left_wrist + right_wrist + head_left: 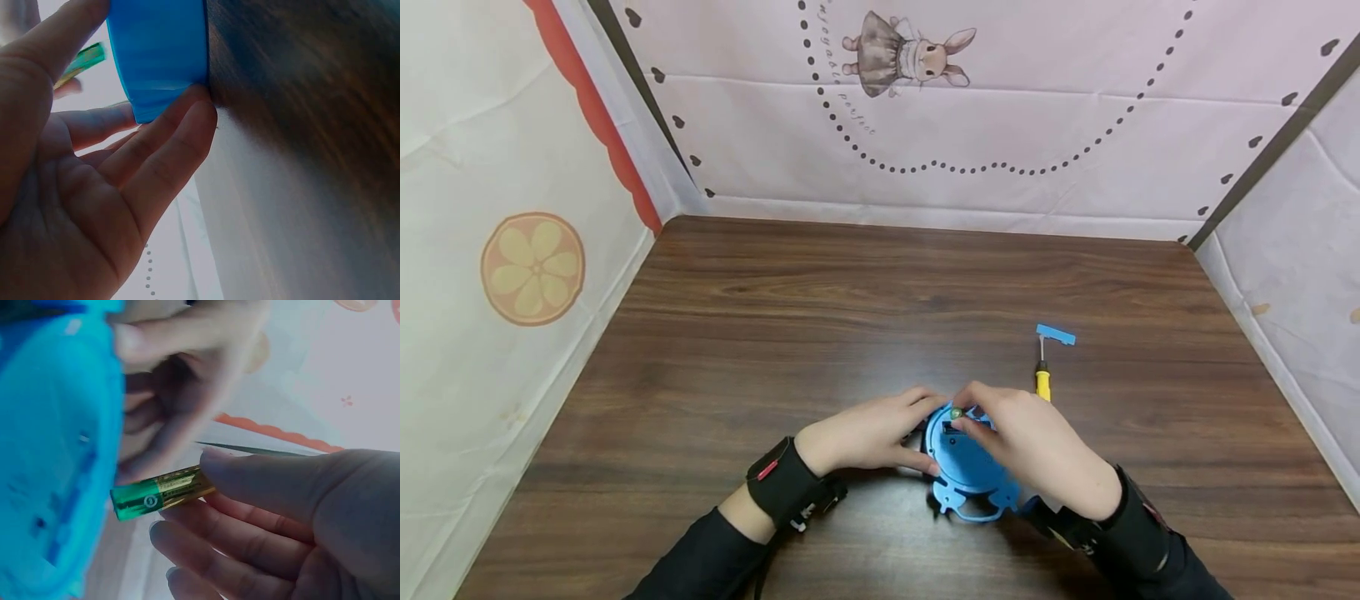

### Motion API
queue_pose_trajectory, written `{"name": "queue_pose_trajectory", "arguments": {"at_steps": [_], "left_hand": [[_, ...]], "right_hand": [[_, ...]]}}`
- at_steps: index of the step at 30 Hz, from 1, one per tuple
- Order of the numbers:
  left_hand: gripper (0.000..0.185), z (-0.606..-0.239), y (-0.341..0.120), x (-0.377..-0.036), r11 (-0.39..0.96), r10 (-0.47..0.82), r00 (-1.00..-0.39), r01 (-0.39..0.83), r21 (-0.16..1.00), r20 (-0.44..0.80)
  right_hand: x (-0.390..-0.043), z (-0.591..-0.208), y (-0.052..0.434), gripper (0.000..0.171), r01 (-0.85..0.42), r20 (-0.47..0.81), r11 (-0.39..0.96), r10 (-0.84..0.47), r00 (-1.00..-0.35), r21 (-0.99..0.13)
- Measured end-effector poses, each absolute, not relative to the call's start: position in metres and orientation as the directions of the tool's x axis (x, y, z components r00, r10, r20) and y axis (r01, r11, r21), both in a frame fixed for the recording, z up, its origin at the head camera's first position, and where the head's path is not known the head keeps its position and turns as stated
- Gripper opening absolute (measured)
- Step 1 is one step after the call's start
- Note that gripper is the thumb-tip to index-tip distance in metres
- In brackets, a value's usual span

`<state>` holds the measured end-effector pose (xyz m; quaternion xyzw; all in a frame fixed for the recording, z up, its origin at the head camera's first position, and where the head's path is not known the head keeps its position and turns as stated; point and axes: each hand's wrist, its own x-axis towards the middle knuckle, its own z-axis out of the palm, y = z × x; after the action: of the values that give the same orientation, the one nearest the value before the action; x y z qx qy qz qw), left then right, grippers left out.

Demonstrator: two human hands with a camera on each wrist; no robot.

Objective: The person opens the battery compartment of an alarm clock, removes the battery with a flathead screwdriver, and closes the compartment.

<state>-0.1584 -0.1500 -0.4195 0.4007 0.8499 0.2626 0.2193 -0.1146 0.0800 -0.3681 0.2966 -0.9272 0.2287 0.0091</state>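
Note:
A round blue plastic device (964,467) lies on the wooden table (850,300), its back side up. My left hand (868,433) grips its left rim; the left wrist view shows the fingers (169,144) curled against the blue casing (159,53). My right hand (1030,446) is over the device's top and pinches a green and gold battery (161,492) between thumb and fingers, its end close to the blue casing (56,444). In the head view the battery's tip (956,412) shows at the device's upper edge.
A yellow-handled screwdriver (1042,375) lies just beyond my right hand. A small blue flat cover (1056,334) rests at its far end. Fabric walls with a rabbit print (910,54) enclose the table on three sides.

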Motion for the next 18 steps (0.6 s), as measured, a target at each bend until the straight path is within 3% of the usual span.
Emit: {"name": "queue_pose_trajectory", "arguments": {"at_steps": [18], "left_hand": [[0.087, -0.419, -0.150, -0.154, 0.566, 0.786, -0.594, 0.582, 0.584, -0.170]], "right_hand": [[-0.157, -0.320, 0.152, 0.016, -0.514, 0.400, 0.808, -0.387, -0.831, -0.286]]}}
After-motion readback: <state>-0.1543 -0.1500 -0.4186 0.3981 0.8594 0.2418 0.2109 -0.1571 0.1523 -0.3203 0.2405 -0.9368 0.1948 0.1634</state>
